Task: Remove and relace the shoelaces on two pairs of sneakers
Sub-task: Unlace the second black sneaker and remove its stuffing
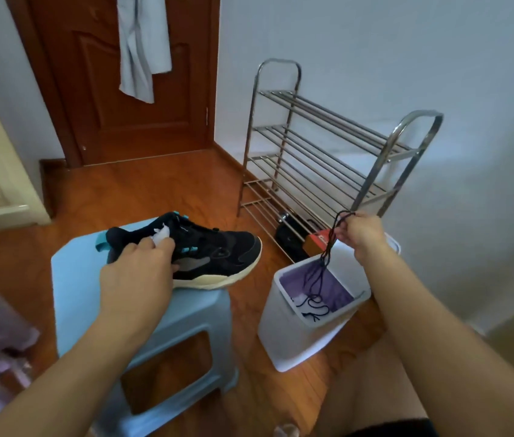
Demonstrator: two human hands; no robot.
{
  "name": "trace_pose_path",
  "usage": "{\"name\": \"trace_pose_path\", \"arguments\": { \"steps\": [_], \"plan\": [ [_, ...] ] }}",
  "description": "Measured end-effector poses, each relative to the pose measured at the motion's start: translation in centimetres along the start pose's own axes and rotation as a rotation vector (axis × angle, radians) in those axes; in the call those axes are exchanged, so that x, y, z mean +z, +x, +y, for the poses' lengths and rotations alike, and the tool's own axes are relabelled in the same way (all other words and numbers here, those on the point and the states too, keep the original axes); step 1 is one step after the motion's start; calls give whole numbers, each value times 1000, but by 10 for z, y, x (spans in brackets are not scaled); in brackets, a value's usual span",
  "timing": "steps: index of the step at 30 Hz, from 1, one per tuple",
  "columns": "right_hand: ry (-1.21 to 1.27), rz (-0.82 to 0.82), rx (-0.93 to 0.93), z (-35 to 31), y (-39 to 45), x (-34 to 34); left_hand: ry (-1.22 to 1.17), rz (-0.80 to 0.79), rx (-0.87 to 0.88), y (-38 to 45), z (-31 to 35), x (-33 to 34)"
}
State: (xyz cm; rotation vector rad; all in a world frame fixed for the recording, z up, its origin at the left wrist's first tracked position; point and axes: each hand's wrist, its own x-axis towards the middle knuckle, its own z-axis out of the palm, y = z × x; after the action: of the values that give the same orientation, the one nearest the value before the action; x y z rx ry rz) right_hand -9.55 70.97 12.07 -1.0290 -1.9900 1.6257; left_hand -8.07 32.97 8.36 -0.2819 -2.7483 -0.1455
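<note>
Here one sneaker (205, 250) under left hand (137, 272), one shoelace (325, 263) in right hand (364, 236).

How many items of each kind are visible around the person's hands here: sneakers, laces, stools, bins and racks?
Sneakers: 1, the black sneaker on the blue stool, held by the left hand
Laces: 1, the black shoelace in the right hand, hanging into the bin
Stools: 1, the blue stool
Bins: 1, the white bin
Racks: 1, the metal shoe rack
Total: 5
</note>
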Motion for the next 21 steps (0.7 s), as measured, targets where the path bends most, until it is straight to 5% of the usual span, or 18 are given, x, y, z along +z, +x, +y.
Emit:
{"name": "trace_pose_path", "arguments": {
  "steps": [4, 6, 8, 11, 14, 17, 21],
  "plan": [
    [-256, -176, 327, 75, 7, 4, 5, 30, 21, -8, -9, 8],
    [-565, -305, 339, 89, -3, 11, -29, 58, 26, -12, -14, 6],
    [-716, -322, 135, 85, -11, 31, -70, 128, 45, -14, -22, -1],
    [-553, -430, -152, 55, -39, 74, -118, 176, 45, -13, -40, -14],
    [-605, -613, -453, 35, -67, 119, -437, -62, -93, -4, -77, -12],
    [-691, -567, -498, 30, -77, 142, -527, -202, -10, -7, -100, -9],
    [-653, -502, -599, 18, -78, 155, -452, -85, 58, -28, -85, -19]
  ]
}}
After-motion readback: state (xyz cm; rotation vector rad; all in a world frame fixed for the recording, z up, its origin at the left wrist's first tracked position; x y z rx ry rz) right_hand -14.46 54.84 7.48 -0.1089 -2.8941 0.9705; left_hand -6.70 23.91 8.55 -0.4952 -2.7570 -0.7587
